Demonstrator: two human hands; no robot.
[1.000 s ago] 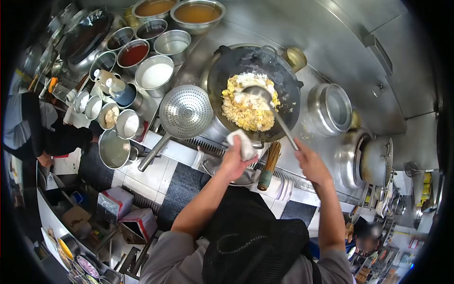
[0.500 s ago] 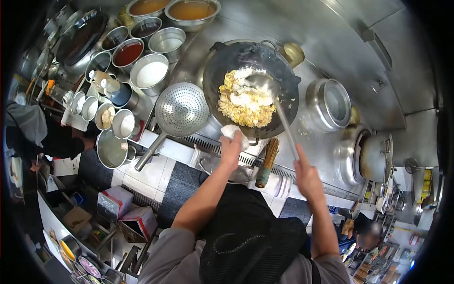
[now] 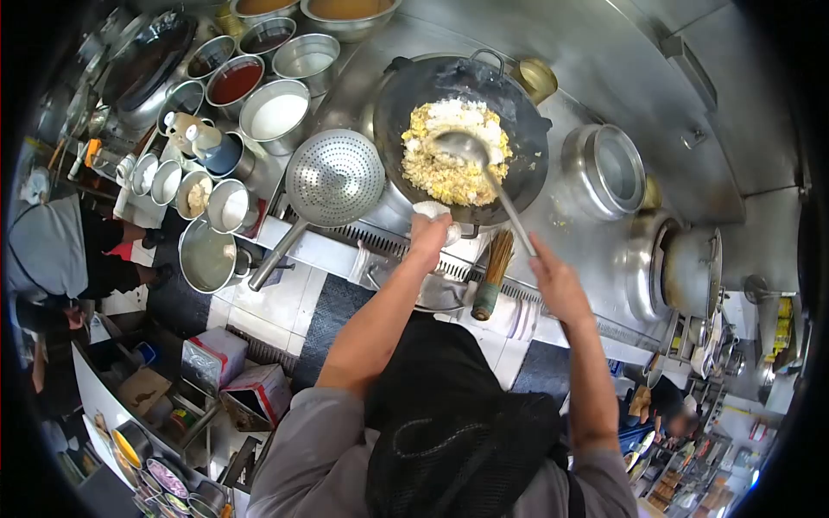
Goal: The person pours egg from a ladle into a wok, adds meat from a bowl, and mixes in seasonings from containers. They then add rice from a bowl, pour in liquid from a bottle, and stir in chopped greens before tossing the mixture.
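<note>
Here, the left hand [image 3: 428, 242] clenches cloth [image 3: 432, 209], the right hand [image 3: 561, 287] a ladle [image 3: 511, 210], rice [image 3: 442, 180] beyond both.

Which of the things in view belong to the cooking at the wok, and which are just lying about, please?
In use:
- wok
- rice and egg
- ladle, in the right hand
- white cloth, in the left hand

Apparently just lying about:
- perforated strainer
- bristle brush
- striped cloth
</note>
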